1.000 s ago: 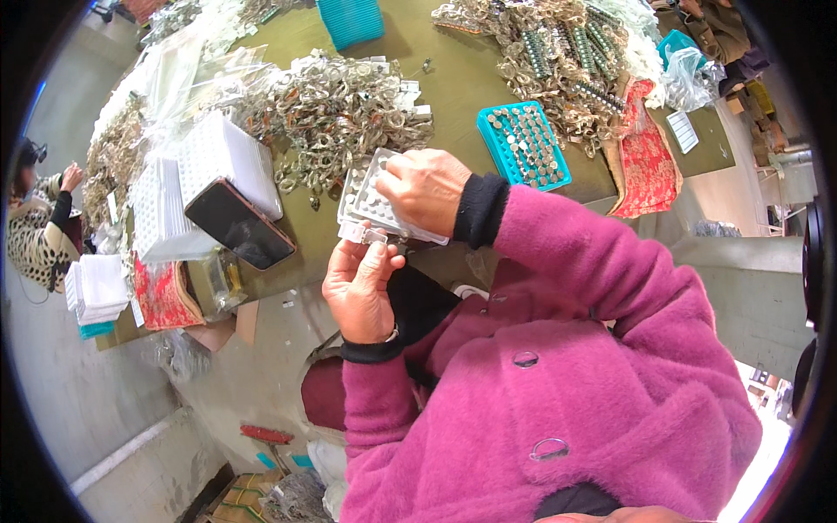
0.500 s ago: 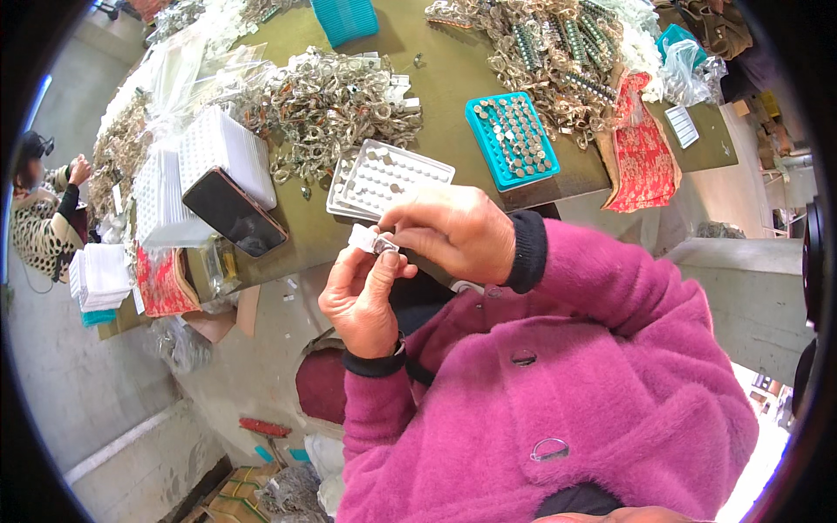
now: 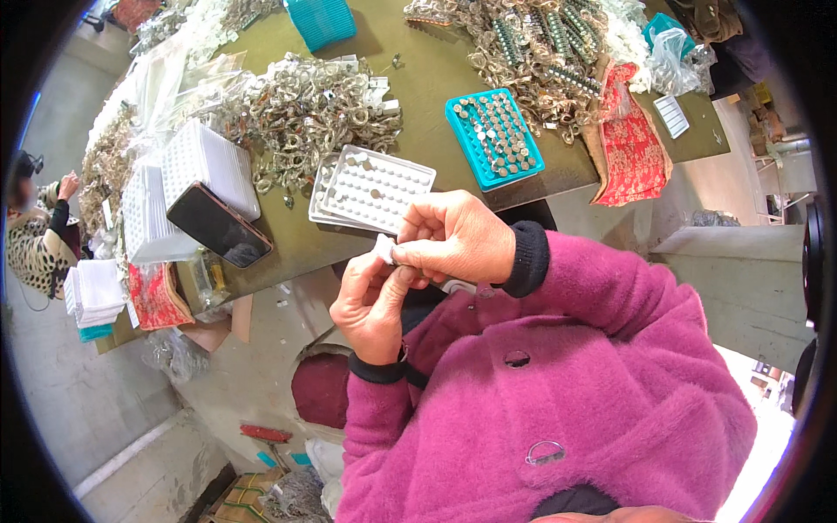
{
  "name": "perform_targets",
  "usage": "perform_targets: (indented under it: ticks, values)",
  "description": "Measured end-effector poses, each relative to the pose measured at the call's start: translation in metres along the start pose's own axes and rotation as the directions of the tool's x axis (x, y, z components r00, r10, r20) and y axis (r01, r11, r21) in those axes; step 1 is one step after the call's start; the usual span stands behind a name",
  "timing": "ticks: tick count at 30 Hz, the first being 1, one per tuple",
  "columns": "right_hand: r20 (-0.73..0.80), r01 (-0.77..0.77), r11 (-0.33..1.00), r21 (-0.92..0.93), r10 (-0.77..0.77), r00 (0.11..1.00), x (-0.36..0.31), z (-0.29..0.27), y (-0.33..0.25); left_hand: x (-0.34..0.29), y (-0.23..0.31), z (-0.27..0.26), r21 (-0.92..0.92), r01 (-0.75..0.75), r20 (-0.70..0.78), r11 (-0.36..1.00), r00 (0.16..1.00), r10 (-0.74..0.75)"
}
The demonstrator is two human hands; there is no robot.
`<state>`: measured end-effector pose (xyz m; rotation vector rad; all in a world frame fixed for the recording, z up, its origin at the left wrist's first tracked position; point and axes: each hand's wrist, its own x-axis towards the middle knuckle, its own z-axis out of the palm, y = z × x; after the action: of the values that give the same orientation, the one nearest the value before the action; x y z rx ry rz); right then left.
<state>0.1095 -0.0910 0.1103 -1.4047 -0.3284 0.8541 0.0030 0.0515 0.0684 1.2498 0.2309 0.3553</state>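
Observation:
My left hand (image 3: 370, 309) and my right hand (image 3: 458, 240) meet in front of my chest, just short of the table's near edge. Pinched between my right thumb and fingers is a small crumpled white piece (image 3: 384, 248), perhaps cloth or tissue. The left fingertips are closed right beside it; whatever they grip is hidden behind the fingers. Just beyond the hands, a white dimpled tray (image 3: 417, 166) carries a few small round pieces and overlaps another tray. Farther right, a teal tray (image 3: 538, 170) holds rows of small round metallic pieces.
A phone (image 3: 218, 225) leans on stacked white trays (image 3: 214, 166) at left. Heaps of metal watch-like parts (image 3: 323, 113) and chains (image 3: 540, 52) cover the far table. Red patterned cloth (image 3: 632, 157) hangs over the right edge. Another person (image 3: 39, 231) sits at far left.
Both hands have turned and drawn closer together around the white piece. The small shiny metallic part seen at the left fingertips earlier is now covered. The view has shifted slightly.

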Motion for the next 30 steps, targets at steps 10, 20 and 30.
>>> perform_targets:
  ticks: [10, 20, 30]
  values:
    - [-0.053, -0.005, 0.982, 0.190, 0.015, 0.998, 0.016, 0.005, 0.005, 0.013, 0.001, -0.023, -0.288, 0.245, -0.025, 0.926, 0.965, -0.263]
    - [-0.074, -0.009, 0.988, 0.154, 0.020, 0.997, 0.016, 0.014, 0.002, 0.014, 0.002, -0.018, -0.081, 0.111, -0.049, 0.991, 0.992, -0.115]
    - [-0.063, 0.031, 0.988, 0.153, -0.022, 0.998, 0.005, 0.013, 0.009, 0.013, -0.003, -0.023, -0.427, 0.292, 0.013, 0.856, 0.948, -0.317]
